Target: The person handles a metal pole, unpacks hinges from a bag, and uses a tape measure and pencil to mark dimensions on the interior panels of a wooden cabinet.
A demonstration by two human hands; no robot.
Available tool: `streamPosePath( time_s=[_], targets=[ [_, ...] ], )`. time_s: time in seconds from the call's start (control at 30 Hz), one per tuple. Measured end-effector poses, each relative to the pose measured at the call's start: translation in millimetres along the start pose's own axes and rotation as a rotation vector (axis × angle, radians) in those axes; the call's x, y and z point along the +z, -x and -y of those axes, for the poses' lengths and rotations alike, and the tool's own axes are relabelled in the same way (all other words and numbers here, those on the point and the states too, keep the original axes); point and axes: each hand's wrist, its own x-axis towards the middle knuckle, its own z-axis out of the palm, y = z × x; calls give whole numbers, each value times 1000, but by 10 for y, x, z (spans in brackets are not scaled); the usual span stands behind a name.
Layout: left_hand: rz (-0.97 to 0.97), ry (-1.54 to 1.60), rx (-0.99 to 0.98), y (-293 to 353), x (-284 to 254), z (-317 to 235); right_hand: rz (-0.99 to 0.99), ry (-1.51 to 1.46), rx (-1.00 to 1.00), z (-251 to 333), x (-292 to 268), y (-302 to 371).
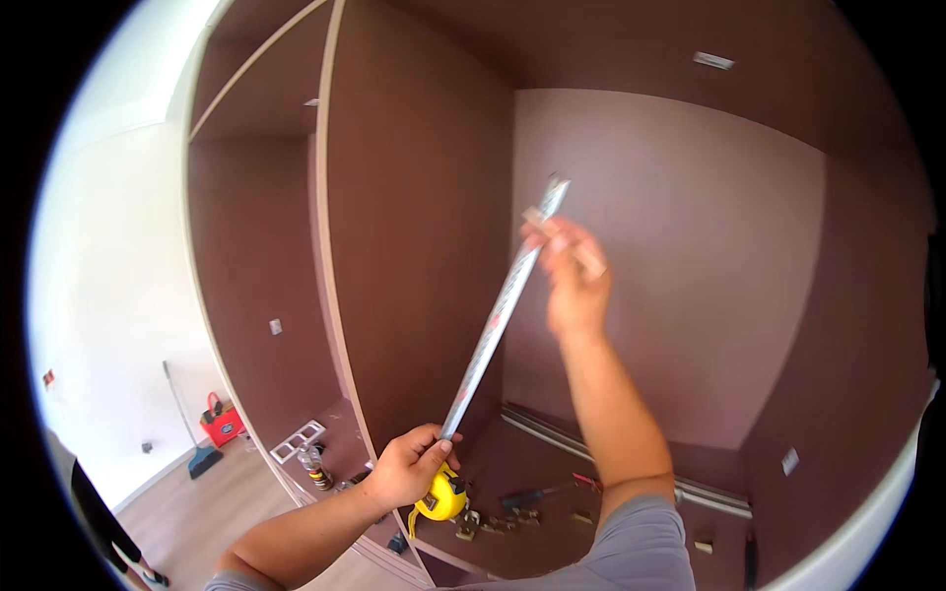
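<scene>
Head view looks into a tall, open wardrobe carcass of dark reddish-brown laminated board, whose upright divider panel splits a narrower left bay from the wide bay in front of the person. Long pale metal rails lie along the back of the wide bay's floor, with a scatter of small fittings and a red-handled tool nearer the front. Out in the room, a broom leans by the white wall beside a small red box. Running slantwise up through the wide bay is the extended silvery blade of the tape measure. The right hand is raised and motion-blurred, its fingers closed about the blade near the upper end; a short pale stick-like piece also seems pinched there, though the blur leaves that unsure. The left hand sits low, curled firmly around the round yellow tape measure case, thumb lying on the blade where it leaves the case.
</scene>
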Motion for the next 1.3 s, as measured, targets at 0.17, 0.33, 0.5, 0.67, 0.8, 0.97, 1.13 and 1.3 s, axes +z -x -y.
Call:
streamPosePath(
  time_s=[0.17, 0.33, 0.5, 0.67, 0.8, 0.97, 1.13, 1.3],
  targets=[
    [21, 369, -30, 584, 362, 0, 147, 234, -292, 763, -70, 1768],
    [58, 95, 458, 891, 1048, -178, 29, 299, 345, 1652, -85, 3221],
    [252, 292, 684, 1109, 2151, -775, -175, 389, 626, 2936, -285, 3762],
    [489, 905, 580, 1295, 3025, -1283, -242, 1377, 677, 4413, -215, 3851],
    [495, 1394, 359, 710, 3522, -1877, -160, 2188, 371, 5520, 111, 3871],
    [527, 1488, 83, -361, 4352, -2504, 5, 3050, 35, 6788, 425, 3838],
    [407, 1331, 57, -1805, 5102, -2969, 12, 3395, -132, 7642, 1040, 3375],
    [160, 1363, 142, -2272, 5677, -4185, 158, 3611, -204, 7812, 1711, 2571]
  ],
)
